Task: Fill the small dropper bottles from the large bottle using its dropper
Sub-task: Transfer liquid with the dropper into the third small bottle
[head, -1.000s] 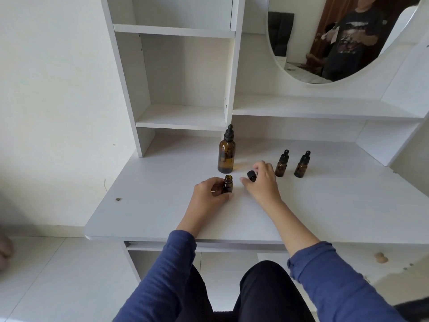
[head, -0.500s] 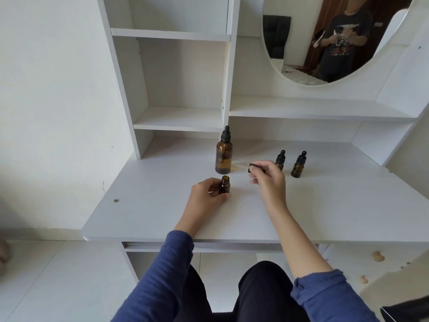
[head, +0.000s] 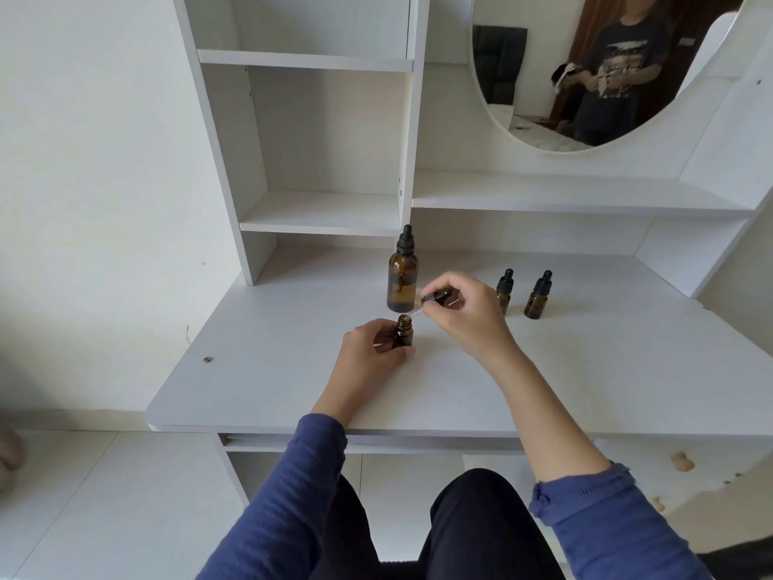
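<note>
- Desk [head: 293, 391]: white top, everything stands on it. It's a flat and steady base, so the work can stay low over it.
- Large bottle [head: 402, 286]: amber, upright, at the back just behind the work. Its black dropper cap is on, so no liquid is being drawn from it at this moment.
- Right hand [head: 468, 316]: raised off the desk, thumb and fingers pinching a small black-capped dropper.
- Left hand [head: 372, 353]: on the desk, fingers and thumb curled round the lower body of the open small bottle, holding it upright.
- Capped small bottles [head: 504, 297] [head: 538, 299]: two, side by side to the right of the right hand, upright and untouched.
- Open small bottle [head: 404, 332]: in front of the large bottle, mouth uncovered.
- Dropper [head: 435, 298]: held slanted, cap end up and to the right. By its size I judge it to be the small bottle's own, not the large one's.
- Glass tip [head: 414, 315]: right at the open mouth. I cannot tell whether it is inside or just above the rim.
- To do this well:
  - Keep the left hand's hold low and firm so the bottle cannot tip.
  - Bring the dropper nearer to vertical before it travels through the neck.
  - Keep the glass off the rim, since a slanted tip is likely to catch or chip there.
  - Don't squeeze the bulb while the tip is near the mouth.
</note>
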The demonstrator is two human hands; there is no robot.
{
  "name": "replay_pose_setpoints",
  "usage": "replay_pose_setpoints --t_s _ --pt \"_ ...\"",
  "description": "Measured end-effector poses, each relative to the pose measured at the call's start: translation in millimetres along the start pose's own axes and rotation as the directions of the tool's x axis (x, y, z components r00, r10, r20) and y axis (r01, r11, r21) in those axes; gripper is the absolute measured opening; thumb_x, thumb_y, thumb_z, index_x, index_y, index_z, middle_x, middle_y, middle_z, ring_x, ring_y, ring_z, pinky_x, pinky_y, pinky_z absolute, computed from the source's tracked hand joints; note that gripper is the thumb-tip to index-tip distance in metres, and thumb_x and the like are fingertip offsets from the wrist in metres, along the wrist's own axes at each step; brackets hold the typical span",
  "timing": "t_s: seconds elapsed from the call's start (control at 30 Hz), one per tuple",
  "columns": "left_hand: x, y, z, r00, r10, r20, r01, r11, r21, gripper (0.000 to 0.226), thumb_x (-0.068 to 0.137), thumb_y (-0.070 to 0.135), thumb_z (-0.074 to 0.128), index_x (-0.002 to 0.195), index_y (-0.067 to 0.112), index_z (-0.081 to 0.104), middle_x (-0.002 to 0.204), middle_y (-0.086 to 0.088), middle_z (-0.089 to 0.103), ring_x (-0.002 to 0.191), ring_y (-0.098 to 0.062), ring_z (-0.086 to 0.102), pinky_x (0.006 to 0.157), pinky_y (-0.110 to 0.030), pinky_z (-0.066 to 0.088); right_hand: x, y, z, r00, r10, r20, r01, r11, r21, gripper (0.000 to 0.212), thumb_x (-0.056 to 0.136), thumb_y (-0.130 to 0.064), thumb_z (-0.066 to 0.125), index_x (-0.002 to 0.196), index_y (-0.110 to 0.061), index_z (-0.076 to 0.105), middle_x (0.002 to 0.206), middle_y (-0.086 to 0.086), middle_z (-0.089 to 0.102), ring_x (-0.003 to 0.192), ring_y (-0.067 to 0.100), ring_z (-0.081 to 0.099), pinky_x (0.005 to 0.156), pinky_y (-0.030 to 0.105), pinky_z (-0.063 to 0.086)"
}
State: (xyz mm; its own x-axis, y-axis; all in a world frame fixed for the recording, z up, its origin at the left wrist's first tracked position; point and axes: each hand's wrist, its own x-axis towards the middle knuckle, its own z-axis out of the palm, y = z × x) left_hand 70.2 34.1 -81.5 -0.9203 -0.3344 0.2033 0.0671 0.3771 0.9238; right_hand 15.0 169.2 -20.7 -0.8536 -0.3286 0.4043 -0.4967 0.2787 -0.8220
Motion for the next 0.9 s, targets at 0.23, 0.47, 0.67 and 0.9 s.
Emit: replay_pose_setpoints --t_s 0.23,0.47,0.67,0.9 --pt "-1.2 2.8 -0.1 1.000 0.000 0.003 0.000 1.000 -0.013 0.019 0.076 0.004 0.070 0.093 0.013 0.068 0.081 0.012 0.065 0.076 0.002 0.062 0.066 0.000 0.043 20.8 -17.3 1.6 0.945 0.025 0.327 0.071 0.958 -0.278 0.014 0.072 -0.009 0.066 0.085 -0.012 0.066 0.072 -0.007 0.052 0.057 0.005 0.046 0.052 0.012 0.036" --pt "-0.5 1.9 -0.3 0.999 0.035 -0.001 -0.035 0.999 0.024 0.019 0.076 0.005 0.071 0.092 0.014 0.066 0.079 0.011 0.064 0.072 0.004 0.060 0.064 0.000 0.043 12.3 7.3 15.0 0.960 0.030 0.277 0.031 0.977 -0.213 0.015 0.073 -0.016 0.073 0.084 -0.014 0.063 0.073 -0.002 0.058 0.062 0.011 0.052 0.061 0.018 0.043" --pt "0.3 0.7 -1.1 0.998 0.057 0.015 -0.057 0.998 0.039 0.019 0.077 0.006 0.071 0.095 0.012 0.067 0.080 0.011 0.065 0.068 0.013 0.059 0.064 0.000 0.042 1.1 16.6 18.7 0.989 -0.001 0.151 -0.009 0.998 0.065 0.023 0.077 -0.022 0.073 0.095 -0.018 0.060 0.090 -0.007 0.063 0.084 0.006 0.058 0.073 0.012 0.046" --pt "0.9 -0.2 -0.2 0.999 0.045 0.013 -0.045 0.999 0.017 0.018 0.077 0.006 0.072 0.093 0.012 0.067 0.078 0.011 0.064 0.067 0.015 0.058 0.063 0.000 0.042 -9.3 25.8 27.6 0.994 -0.029 0.109 0.000 0.968 0.251 0.028 0.080 0.002 0.064 0.094 -0.021 0.063 0.093 -0.002 0.068 0.087 0.007 0.063 0.081 0.018 0.050"
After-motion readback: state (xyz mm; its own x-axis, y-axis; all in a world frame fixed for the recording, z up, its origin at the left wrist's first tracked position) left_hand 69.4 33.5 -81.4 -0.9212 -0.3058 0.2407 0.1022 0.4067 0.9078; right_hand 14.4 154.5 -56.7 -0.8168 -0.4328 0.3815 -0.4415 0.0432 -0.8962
